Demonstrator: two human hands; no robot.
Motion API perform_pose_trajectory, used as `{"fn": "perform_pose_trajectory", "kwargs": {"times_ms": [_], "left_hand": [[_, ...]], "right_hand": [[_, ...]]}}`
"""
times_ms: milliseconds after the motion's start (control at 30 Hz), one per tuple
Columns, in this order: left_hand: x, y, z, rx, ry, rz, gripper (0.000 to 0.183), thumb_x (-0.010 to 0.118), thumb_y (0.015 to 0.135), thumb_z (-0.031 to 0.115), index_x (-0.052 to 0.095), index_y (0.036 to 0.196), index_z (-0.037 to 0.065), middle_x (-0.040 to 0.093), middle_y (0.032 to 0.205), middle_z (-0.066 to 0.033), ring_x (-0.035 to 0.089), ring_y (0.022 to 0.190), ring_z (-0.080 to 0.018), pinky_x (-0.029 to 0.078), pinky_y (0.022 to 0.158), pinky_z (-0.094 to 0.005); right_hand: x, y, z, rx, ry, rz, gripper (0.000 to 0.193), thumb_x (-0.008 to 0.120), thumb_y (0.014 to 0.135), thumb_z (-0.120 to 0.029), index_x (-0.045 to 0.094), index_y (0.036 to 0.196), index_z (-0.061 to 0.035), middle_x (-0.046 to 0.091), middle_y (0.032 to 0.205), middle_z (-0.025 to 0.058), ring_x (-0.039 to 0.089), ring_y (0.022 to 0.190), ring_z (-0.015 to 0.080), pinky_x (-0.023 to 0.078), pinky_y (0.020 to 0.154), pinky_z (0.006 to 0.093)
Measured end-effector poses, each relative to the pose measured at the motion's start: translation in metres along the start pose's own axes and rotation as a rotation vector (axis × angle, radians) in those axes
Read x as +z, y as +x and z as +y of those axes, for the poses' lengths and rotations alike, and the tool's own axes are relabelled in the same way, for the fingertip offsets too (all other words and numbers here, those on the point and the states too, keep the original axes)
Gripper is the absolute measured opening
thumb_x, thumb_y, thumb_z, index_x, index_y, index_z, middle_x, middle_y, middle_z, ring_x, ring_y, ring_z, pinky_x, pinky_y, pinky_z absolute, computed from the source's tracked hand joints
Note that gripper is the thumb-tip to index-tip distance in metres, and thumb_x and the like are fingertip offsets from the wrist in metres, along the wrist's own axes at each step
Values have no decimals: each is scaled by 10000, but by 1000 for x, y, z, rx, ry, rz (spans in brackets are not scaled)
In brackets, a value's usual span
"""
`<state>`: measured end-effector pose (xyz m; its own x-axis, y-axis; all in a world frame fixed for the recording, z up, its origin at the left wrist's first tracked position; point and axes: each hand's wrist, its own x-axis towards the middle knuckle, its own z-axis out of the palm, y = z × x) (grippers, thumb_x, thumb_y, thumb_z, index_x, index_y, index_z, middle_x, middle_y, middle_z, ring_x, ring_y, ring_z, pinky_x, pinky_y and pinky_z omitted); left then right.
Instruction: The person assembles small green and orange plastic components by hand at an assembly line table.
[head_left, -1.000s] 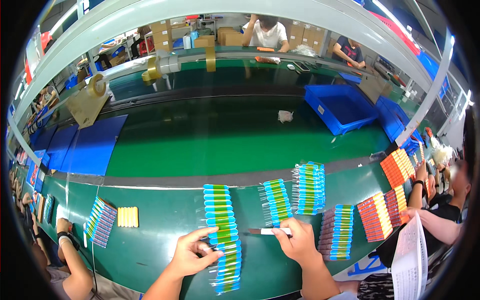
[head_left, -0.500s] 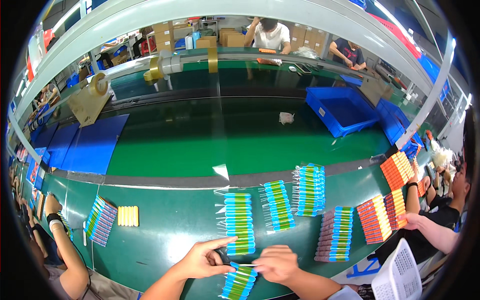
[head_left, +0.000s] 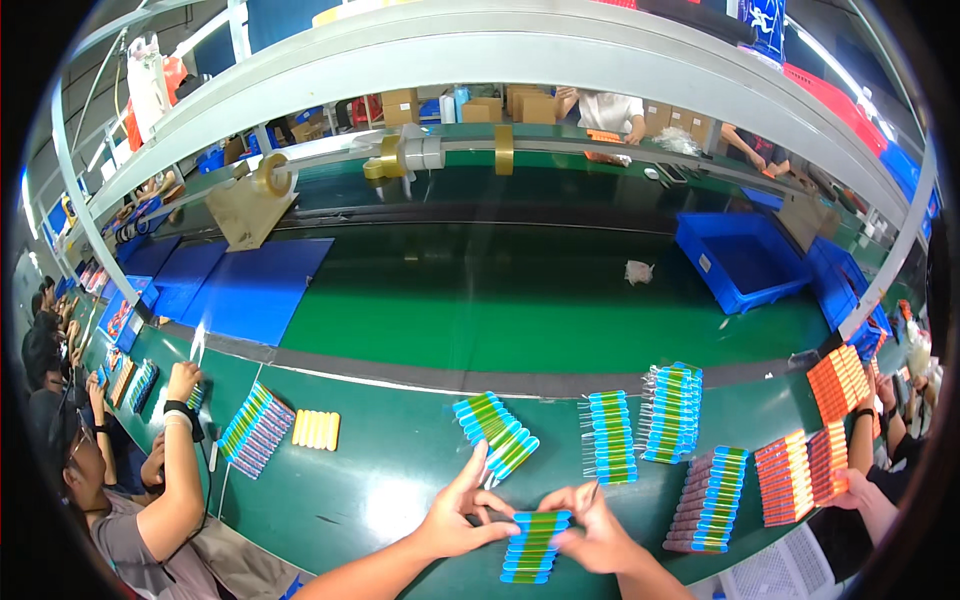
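A row of slim blue-ended sticks with green middles [head_left: 533, 560] is between my hands near the table's front edge. My left hand [head_left: 455, 520] pinches its left edge, index finger raised. My right hand [head_left: 597, 535] closes on its right edge, with a thin dark-tipped thing standing up from its fingers, too small to name. Just beyond my left hand lies a slanted row of the same sticks [head_left: 497, 432]. To the right are another such row with white strands [head_left: 609, 437] and a stacked group [head_left: 670, 412].
Purple-and-blue rows [head_left: 706, 500] and orange rows [head_left: 785, 478] lie right, beside another person's hands. Yellow sticks [head_left: 316, 430] and a striped row [head_left: 256, 430] lie left, near a co-worker's arm [head_left: 180, 450]. Behind are a blue bin [head_left: 742, 290], blue sheets [head_left: 255, 295] and a metal rail [head_left: 560, 143].
The view has shifted, so the scene sits lower and farther right. The row beyond my left hand has turned from straight to slanted. My right hand has moved onto the near row's right edge.
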<state>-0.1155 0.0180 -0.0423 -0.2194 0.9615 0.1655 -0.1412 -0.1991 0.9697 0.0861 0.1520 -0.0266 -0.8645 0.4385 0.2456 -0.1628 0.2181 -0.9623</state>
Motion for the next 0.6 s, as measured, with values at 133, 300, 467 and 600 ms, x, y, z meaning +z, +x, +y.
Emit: {"fn": "perform_pose_trajectory", "kwargs": {"times_ms": [133,300,467,600], "left_hand": [[-4,3,1,184,1,-102,1425,973,625,340,-25,1611,90,314,1593,-193,675,1119,-267,537,642,-261],[-24,10,20,128,744,90,1061,937,585,433,485,1494,125,660,1165,-126,677,891,-276,521,728,-350],[-40,15,27,118,1344,534,137,865,677,214,779,751,139,515,703,-25,516,736,-241,369,717,-390],[-29,17,33,148,1364,495,204,862,673,162,766,852,139,526,830,-38,503,828,-249,357,757,-387]], "right_hand": [[-1,-17,-4,86,280,166,671,837,724,45,280,1046,-145,660,936,152,672,823,207,536,702,301],[-41,-4,-14,-121,678,670,617,758,729,153,316,1011,-171,560,1176,156,654,1014,250,593,833,407],[-47,8,-16,2,572,826,586,700,758,212,330,1003,-170,546,1034,96,636,1023,218,573,862,351],[-44,10,-12,-95,571,895,572,709,766,202,333,984,-170,508,951,35,632,945,160,562,824,314]]}}
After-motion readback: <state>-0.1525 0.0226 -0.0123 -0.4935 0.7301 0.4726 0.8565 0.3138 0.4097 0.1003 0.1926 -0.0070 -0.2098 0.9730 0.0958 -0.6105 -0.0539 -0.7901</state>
